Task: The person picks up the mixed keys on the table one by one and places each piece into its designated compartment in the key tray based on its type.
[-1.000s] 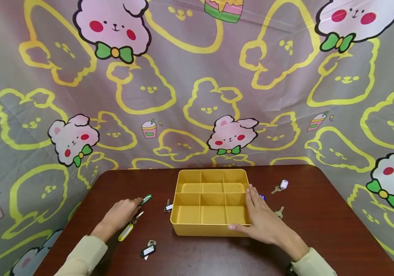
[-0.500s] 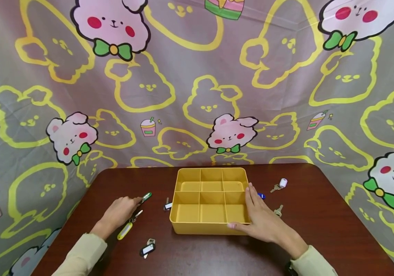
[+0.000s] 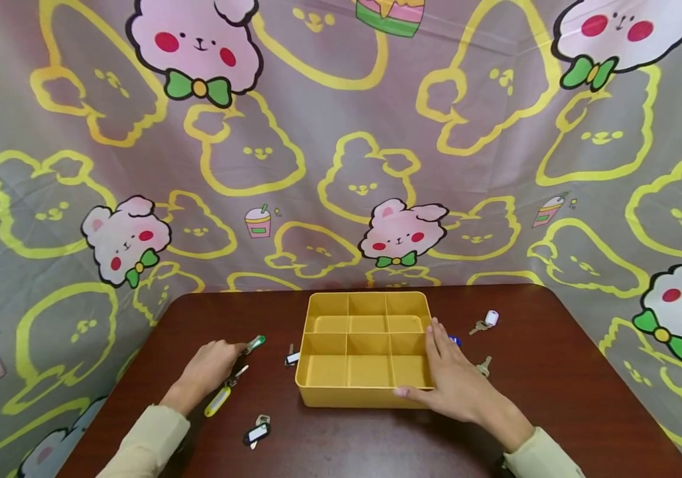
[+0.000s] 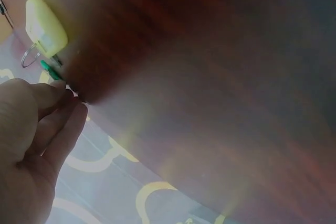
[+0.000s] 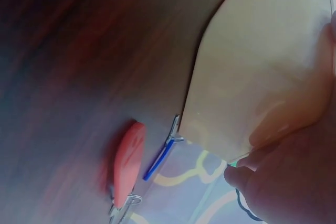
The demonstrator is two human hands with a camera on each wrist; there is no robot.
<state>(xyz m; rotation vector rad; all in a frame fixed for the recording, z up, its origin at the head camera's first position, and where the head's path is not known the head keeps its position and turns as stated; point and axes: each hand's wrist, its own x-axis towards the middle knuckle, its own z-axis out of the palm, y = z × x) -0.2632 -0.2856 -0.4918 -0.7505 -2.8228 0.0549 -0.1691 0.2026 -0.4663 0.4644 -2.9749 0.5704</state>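
Observation:
My left hand [image 3: 206, 368] pinches a key with a green tag [image 3: 257, 343] between thumb and fingers, left of the box. In the left wrist view the green tag [image 4: 50, 70] pokes out past the fingertips; the key itself is mostly hidden. Just below that hand lies a key with a yellow tag [image 3: 218, 402]. A yellow divided box [image 3: 353, 398] stands mid-table, its compartments bare. Against its right side rests my right hand [image 3: 457, 385], fingers extended along the rim and thumb at the front corner.
Other tagged keys lie around: black tag [image 3: 257, 434], black-and-white tag [image 3: 292, 359] by the box, white tag [image 3: 491, 318], blue tag [image 3: 454, 341] partly hidden. The right wrist view shows a red tag [image 5: 129, 163] near the box. A patterned cloth [image 3: 317, 166] hangs behind the table.
The green tag has shifted slightly to the right and turned a little in my left hand. My right hand and the box stay in place.

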